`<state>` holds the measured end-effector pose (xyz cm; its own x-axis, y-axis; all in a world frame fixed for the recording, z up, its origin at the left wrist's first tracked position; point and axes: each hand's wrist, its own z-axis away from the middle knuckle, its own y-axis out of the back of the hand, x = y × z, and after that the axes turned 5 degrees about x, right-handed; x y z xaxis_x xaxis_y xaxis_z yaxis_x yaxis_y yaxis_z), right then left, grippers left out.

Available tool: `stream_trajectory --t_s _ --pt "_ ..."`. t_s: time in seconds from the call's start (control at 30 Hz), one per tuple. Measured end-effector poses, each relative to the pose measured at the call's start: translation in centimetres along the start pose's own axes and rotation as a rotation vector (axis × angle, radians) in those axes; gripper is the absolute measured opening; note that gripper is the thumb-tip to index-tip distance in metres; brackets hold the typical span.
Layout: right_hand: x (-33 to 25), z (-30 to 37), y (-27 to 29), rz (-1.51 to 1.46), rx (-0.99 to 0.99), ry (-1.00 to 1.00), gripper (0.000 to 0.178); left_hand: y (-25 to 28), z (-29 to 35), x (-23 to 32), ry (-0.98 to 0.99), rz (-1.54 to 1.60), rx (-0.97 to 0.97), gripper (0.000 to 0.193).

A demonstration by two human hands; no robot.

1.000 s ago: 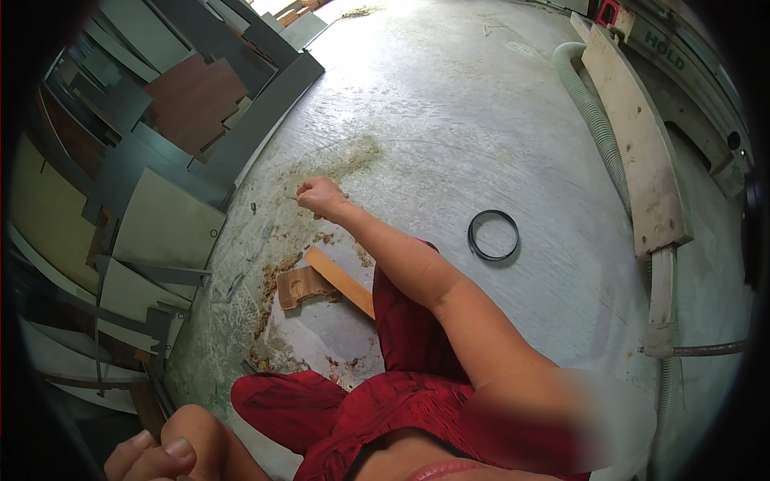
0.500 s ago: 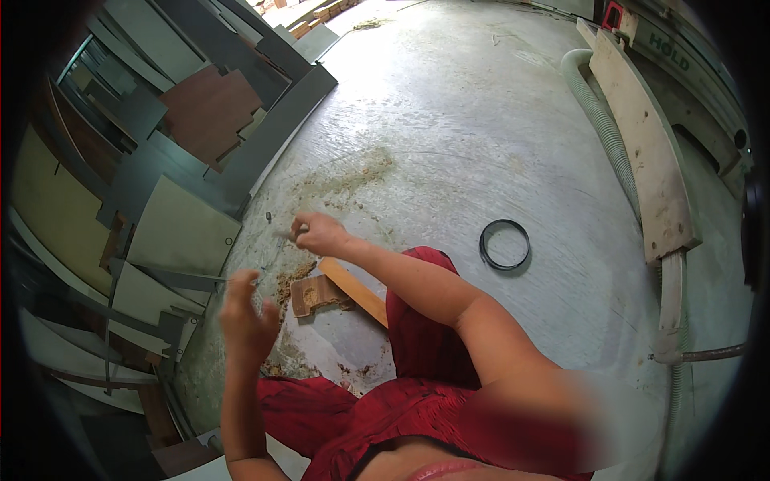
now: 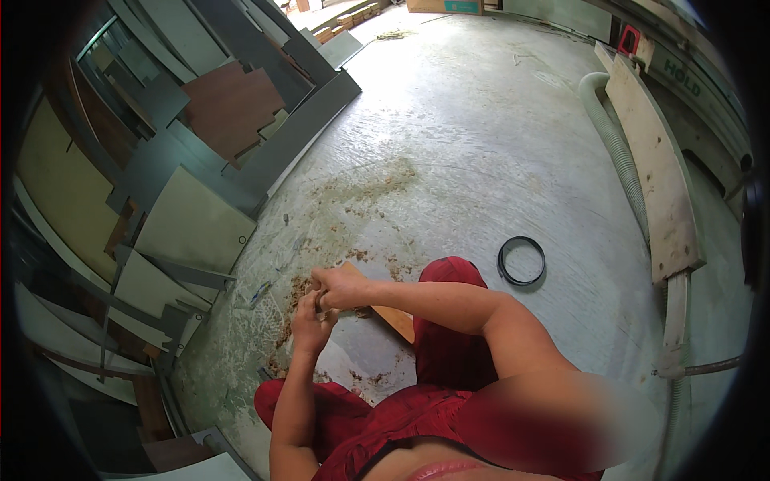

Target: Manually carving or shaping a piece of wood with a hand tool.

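In front of my knees my two hands meet, fingertips close together. My right hand [image 3: 343, 287] reaches in from the right, its fingers closed on a small thing I cannot make out. Just below and left, my left hand [image 3: 311, 322] is raised with curled fingers pressed together around something small, also hidden. A narrow orange-brown wooden strip [image 3: 393, 321] lies on the floor beside my right knee, partly under my right forearm. The notched brown wood block that lay by the strip is mostly covered by my hands.
Wood crumbs [image 3: 373, 375] and dust litter the concrete floor [image 3: 481, 160]. A black ring-shaped coil [image 3: 521, 261] lies right of my knee. Stacked panels [image 3: 196, 220] line the left. A ribbed hose [image 3: 622, 160] and a long wooden board [image 3: 654, 168] run along the machine at right.
My right hand has come down and back toward me, and my left hand has moved right to meet it. The view has shifted slightly, and the wood block has become covered.
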<state>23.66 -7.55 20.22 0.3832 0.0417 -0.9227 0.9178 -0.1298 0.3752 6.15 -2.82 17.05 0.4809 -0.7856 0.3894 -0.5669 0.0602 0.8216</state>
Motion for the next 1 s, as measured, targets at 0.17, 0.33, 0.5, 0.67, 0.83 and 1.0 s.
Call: stream_trajectory --t_s 0.17,0.33,0.5,0.67,0.83,1.0 --pt "1.0 -0.4 -0.9 -0.003 -0.048 -0.006 0.037 -1.1 -0.4 0.1 0.142 0.073 -0.068 0.051" --pt "0.5 -0.7 -0.9 0.033 -0.02 -0.046 0.043 -1.9 -0.9 -0.6 0.185 0.165 -0.047 0.049" --pt "-0.3 -1.6 -0.1 -0.037 -0.063 -0.022 0.052 -4.8 -0.3 -6.2 0.315 0.357 -0.029 0.047" --pt "1.5 -2.5 -0.6 0.059 0.02 0.109 0.049 -5.5 -0.1 -8.9 0.463 0.544 0.029 0.028" --pt "2.2 -3.0 -1.1 0.415 0.0 0.14 0.043 -5.1 0.0 -9.8 0.691 0.775 0.066 0.024" --pt "1.1 -3.2 -1.1 0.519 -0.096 0.074 0.037 -4.1 -0.4 -9.9 0.913 0.815 0.03 0.022"
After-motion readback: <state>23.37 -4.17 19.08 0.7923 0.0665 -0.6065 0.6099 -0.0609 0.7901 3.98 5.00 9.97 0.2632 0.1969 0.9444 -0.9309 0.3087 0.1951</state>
